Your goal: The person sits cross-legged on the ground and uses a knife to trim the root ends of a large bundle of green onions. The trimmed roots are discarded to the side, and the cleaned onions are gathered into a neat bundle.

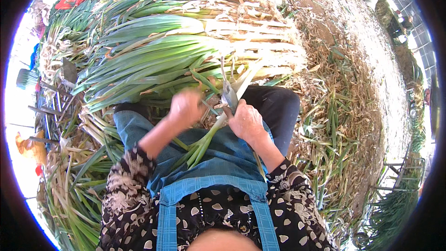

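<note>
Right fingers [238,114]: closed around slender green-and-white leek stalk [213,131].
Left fingers [192,99]: blurred; grip cannot be told.

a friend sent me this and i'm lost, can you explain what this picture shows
There is no machine, just a person's bare hands. The picture comes from a wide camera worn on the head, looking down, so straight edges bend. The person wears a blue apron. Ahead lies a heap of leafy stalks, like leeks, with green leaves to the left and pale ends to the right. Dry leaves lie strewn farther right. The right hand grips one stalk, its green end over the apron; a grey thing beside that hand is too unclear to name. The left hand is blurred, so I can't tell what it holds.
</note>
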The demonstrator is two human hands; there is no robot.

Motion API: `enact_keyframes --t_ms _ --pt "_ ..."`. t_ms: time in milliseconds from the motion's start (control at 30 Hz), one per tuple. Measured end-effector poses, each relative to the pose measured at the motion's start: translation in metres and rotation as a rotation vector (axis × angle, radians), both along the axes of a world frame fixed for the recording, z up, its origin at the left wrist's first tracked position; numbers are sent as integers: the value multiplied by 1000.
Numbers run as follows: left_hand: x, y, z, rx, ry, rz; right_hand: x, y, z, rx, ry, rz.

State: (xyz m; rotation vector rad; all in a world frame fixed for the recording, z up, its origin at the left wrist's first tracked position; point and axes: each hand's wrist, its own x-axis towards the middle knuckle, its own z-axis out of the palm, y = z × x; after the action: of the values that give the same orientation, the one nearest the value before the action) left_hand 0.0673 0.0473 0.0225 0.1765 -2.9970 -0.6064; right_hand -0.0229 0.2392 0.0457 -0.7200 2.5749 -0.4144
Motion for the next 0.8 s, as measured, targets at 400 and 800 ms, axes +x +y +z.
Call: enact_keyframes --t_ms 400,800 --pt "-154 -94 20 -374 -171 94 -9 -18 -8 -113 155 -242" --pt "-143 -71 50 -277 -97 -37 17 11 -9 -202 121 -104"
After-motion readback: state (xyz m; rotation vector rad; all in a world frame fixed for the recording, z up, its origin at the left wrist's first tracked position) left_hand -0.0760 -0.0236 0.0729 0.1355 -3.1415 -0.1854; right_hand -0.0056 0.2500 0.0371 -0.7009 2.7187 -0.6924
